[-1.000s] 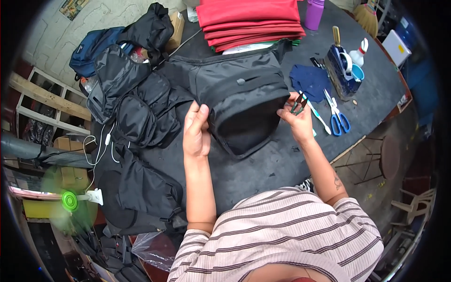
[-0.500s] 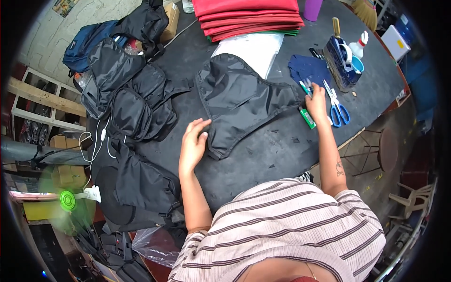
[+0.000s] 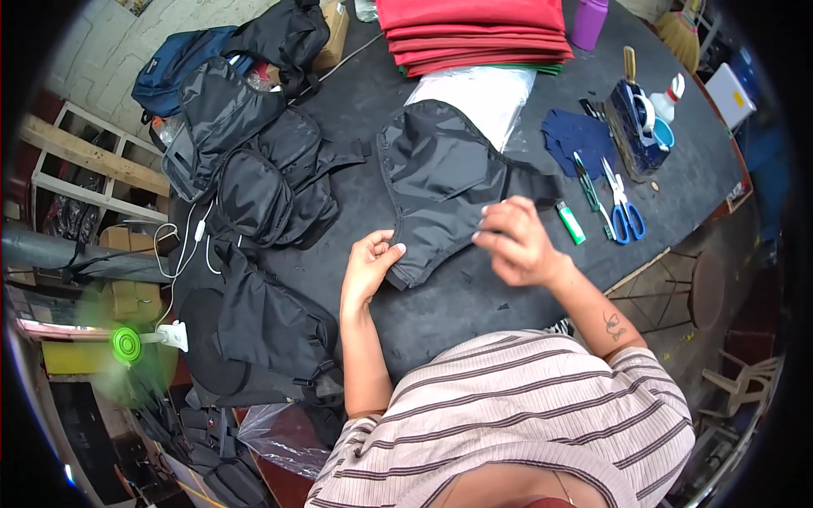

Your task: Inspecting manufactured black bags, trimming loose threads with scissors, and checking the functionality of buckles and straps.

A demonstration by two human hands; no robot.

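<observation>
Bag: black glossy fabric bag with bound edges [image 3: 436,165] is laid flat mid-worktop, in front of both hands; a black strap [image 3: 535,184] is extended from its right side.
Left hand: left hand [image 3: 370,261] is placed at the bag's near left edge, thumb and forefinger brought close together there; whether the edge is pinched in the grip cannot be told.
Right hand: right hand [image 3: 515,243] is held at the bag's near right edge, blurred; grip half curled, fingertips partly spread; whether anything thin is pinched cannot be told.
Worktop: dark worktop [image 3: 415,320] is dotted with small dark scraps near the person.
Far side: white flat sheet [image 3: 500,85] is partly covered by the bag; stack of folded red fabric [image 3: 474,30] is set beyond it, purple bottle [image 3: 589,24] to its right.
Right side: small green-and-white rectangular item [image 3: 572,224], dark-and-green snips [image 3: 584,176] and blue-handled scissors [image 3: 627,222] are lined up left to right; navy fabric scrap [image 3: 576,142] is spread farther off.
Left side: black bags [image 3: 254,195] are piled up.
</observation>
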